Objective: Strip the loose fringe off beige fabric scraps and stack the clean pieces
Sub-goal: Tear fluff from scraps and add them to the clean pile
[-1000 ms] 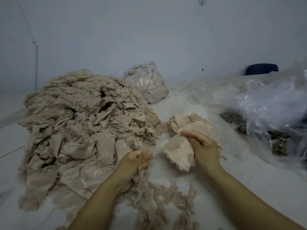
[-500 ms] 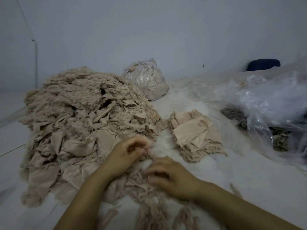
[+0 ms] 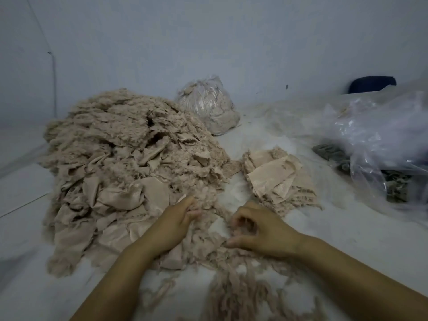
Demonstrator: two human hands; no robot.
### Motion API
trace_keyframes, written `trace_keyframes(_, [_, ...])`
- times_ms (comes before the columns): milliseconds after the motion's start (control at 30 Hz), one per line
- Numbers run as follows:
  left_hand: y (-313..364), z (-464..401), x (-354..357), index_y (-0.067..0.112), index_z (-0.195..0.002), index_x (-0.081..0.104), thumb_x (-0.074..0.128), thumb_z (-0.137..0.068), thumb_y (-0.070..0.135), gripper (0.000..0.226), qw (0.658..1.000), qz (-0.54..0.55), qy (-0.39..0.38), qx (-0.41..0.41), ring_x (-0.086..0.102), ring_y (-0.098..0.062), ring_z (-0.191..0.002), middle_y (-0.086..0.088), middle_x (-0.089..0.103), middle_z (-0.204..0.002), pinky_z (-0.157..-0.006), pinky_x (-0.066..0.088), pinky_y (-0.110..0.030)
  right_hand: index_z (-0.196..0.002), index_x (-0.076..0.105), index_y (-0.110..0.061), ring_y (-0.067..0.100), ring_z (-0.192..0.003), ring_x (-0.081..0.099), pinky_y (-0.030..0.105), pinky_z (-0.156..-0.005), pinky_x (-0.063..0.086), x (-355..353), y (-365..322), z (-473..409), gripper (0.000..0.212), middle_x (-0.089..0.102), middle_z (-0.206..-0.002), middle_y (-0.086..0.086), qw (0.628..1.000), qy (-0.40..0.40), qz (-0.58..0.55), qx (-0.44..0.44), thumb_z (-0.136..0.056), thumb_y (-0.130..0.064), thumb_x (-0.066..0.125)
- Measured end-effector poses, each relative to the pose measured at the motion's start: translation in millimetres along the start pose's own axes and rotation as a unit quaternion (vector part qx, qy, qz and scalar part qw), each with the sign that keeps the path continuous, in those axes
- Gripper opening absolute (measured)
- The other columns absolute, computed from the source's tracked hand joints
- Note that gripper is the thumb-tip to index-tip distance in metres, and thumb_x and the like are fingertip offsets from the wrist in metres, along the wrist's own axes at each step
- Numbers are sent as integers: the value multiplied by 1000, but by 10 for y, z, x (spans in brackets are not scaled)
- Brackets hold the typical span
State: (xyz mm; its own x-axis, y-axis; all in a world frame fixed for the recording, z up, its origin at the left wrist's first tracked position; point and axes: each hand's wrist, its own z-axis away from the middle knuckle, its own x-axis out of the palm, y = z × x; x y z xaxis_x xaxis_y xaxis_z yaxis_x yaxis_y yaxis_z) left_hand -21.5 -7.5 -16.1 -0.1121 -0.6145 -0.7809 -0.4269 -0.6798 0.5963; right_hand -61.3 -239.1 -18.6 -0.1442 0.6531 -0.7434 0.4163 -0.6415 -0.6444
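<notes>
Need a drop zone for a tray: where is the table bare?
Bare: right of the clean stack, before the plastic sheeting; the near-left corner beside the big scrap heap. Crowded: around both hands, left hand and right hand, amid stripped fringe.

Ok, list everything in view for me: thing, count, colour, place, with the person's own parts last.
scrap heap: one, beige, left of centre on the table
clean stack: one, beige, right of the heap, beyond the right hand
loose fringe: one scatter, beige, near edge, below both hands
tied bag: one, clear with beige filling, behind the heap by the wall
loose plastic bag: one, clear, far right
dark fabric: a few pieces, grey-green, at and under the plastic
dark object: one, navy, back right
table: one, white
wall: one, pale blue
left hand: fingers curled in fabric at the heap's near edge
right hand: fingers curled over fringed fabric
</notes>
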Motion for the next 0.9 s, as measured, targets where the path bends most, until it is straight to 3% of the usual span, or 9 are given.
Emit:
trace_keyframes(100, [7, -50, 79, 11, -79, 41, 45, -99, 12, 21, 998, 41, 49, -10, 47, 16, -60, 1, 47, -69, -56, 36, -10, -113, 57, -34, -1, -102, 41, 13, -91, 35, 179, -117, -93, 44, 47, -109, -11, 996, -45, 53, -48, -75, -51, 73])
trace_keyframes(167, [0, -78, 94, 6, -81, 42, 47, -98, 18, 21, 995, 63, 72, -19, 43, 3, -58, -6, 47, -71, -61, 36, -20, -104, 64, -18, 9, -98, 47, 20, -90, 39, 285, -182, -164, 23, 55, -101, -4, 995, -9, 77, -69, -87, -33, 66])
trace_keyframes(267, [1, -59, 24, 21, -87, 54, 59, -85, 50, 29, 993, 121, -8, -12, 51, -2, -71, 10, 56, -78, -70, 42, -21, -74, 53, -14, 5, -62, 46, 15, -60, 38, 285, -179, -219, 19, 51, -67, -5, 987, 115, -105, 26, -92, -14, 60])
trace_keyframes(333, [-32, -35, -6, 37, -90, 60, 64, -72, 63, 31, 997, 23, -69, 21, 53, 5, -86, 17, 58, -89, -76, 42, -14, -70, 50, -11, 8, -49, 41, 18, -48, 35, 209, -159, -219, 25, 45, -56, 0, 938, 167, -288, 94, -93, -11, 59])
trace_keyframes(433, [-78, -53, -23, 28, -66, 59, 69, -86, 25, 22, 997, 68, -30, 19, 50, -1, -69, 11, 54, -69, -69, 39, -25, -63, 46, -12, 11, -44, 40, 21, -44, 35, 21, -74, -192, 34, 46, -49, -1, 864, 194, -443, 141, -96, -10, 54])
trace_keyframes(533, [4, -54, -2, 5, -70, 61, 55, -93, 15, 25, 972, 232, -41, -9, 57, -8, -62, 4, 61, -63, -65, 45, -22, -64, 45, -14, 10, -48, 39, 22, -48, 33, -74, -36, -162, 34, 44, -53, -2, 873, 146, -437, 159, -97, -16, 53])
trace_keyframes(633, [176, -58, 72, 6, -92, 63, 54, -89, 25, 22, 940, 334, -68, -15, 66, -16, -68, -3, 70, -77, -66, 51, -23, -75, 54, -10, 12, -51, 50, 24, -51, 40, 12, -79, -144, 18, 54, -60, 3, 855, 130, -473, 169, -93, -10, 58])
trace_keyframes(767, [349, -99, 281, 14, -123, 53, 73, -65, 28, 63, 886, 443, -77, -113, 68, -16, -98, -6, 70, -108, -78, 53, -22, -87, 58, -7, 17, -59, 61, 27, -53, 50, 91, -149, -137, 6, 64, -68, 8, 816, 140, -539, 156, -92, -6, 57])
trace_keyframes(900, [458, -185, 369, 4, -124, 54, 73, -69, 28, 63, 826, 541, -32, -157, 67, -23, -98, -16, 66, -114, -80, 53, -30, -89, 62, -8, 17, -65, 64, 26, -58, 51, 115, -150, -80, 10, 68, -74, 9, 846, 118, -503, 127, -94, -14, 57])
